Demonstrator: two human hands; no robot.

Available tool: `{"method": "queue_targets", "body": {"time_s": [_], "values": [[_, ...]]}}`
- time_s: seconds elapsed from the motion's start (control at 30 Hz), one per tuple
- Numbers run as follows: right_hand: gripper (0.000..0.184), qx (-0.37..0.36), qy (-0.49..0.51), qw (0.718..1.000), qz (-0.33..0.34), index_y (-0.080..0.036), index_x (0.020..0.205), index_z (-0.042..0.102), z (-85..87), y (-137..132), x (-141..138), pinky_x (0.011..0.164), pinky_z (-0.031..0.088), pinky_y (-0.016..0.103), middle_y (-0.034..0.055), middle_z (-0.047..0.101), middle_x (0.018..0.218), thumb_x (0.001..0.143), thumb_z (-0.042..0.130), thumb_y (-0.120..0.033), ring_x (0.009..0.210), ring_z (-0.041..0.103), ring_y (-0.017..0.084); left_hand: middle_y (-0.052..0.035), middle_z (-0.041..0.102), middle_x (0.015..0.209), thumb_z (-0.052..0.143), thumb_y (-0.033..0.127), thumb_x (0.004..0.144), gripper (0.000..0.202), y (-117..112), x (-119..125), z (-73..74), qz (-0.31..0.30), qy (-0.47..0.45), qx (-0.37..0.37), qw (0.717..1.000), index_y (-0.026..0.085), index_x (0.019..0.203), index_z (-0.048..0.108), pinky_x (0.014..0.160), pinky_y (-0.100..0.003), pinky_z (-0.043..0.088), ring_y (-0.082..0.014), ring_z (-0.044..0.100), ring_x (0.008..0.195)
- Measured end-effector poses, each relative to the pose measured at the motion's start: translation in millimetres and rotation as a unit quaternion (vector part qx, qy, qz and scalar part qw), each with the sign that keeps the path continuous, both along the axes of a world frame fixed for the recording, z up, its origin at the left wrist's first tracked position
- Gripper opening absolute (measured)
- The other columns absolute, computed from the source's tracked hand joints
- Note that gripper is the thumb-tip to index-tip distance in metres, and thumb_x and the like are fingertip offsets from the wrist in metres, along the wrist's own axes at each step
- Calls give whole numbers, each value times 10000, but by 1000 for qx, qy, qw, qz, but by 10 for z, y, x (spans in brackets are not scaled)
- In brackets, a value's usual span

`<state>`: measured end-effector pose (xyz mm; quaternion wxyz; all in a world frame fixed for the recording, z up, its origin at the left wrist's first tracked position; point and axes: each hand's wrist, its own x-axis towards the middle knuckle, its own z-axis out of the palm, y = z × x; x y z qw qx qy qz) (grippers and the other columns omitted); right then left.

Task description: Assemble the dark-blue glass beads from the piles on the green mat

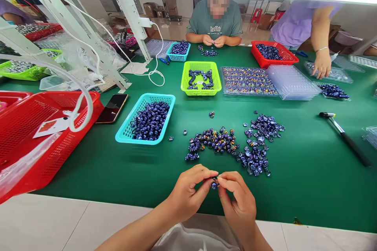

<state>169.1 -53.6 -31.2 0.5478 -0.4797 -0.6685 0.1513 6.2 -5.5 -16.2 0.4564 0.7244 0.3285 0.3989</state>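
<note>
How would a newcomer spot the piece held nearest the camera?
Find the green table, then its near edge, where the left hand and right hand meet. The small, shiny dark-blue piece sits in their grip, unlike the loose pieces heaped just beyond.

Hammer (349, 140), black-handled: laid aslant on the green worktop (309, 157), at right. Phone (112, 108), dark-screened: placed beside the large red basket (59, 153), at left, in which a white card (51, 126) with red print (partly overlapped in view by a thick white cable (90, 106)) is contained. Post (135, 27), white: fitted with a white adapter (145, 22). Red stool (257, 15) and cardboard boxes (150, 9): seen behind. Co-worker (197, 17), grey-green shirt: seen opposite.
</note>
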Motion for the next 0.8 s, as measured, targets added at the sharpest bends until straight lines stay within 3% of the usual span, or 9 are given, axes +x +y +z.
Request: {"method": "queue_targets", "body": {"time_s": [0.1,0.3,0.63,0.8], "values": [[294,-33,4,999,-8,-232,1036,638,-23,0,-1,702,549,256,28,673,911,878,550,-1,828,653,144,-84,728,847,578,115,907,235,-5,-2,1,9,4,-23,1000,170,1069,739,697,-264,531,-170,668,767],[97,-166,67,984,-15,-227,943,634,-52,-27,-21,615,520,225,2,647,832,913,573,-158,725,633,132,-57,756,833,613,109,894,219,-64,29,-7,52,-13,-32,998,186,1053,743,685,-230,534,-150,682,743],[99,-222,112,968,-26,-208,831,640,-66,-48,-116,600,478,225,2,623,757,895,566,-196,682,591,138,-64,754,860,588,93,899,197,-108,35,-31,50,-2,0,999,170,1031,714,708,-256,533,-158,665,760],[123,-296,140,945,-12,-199,796,643,-52,13,-80,582,464,223,1,616,731,882,558,-225,655,576,137,-50,741,831,577,100,903,187,-112,47,-96,59,2,9,998,175,1014,708,684,-248,519,-149,643,729]]}}
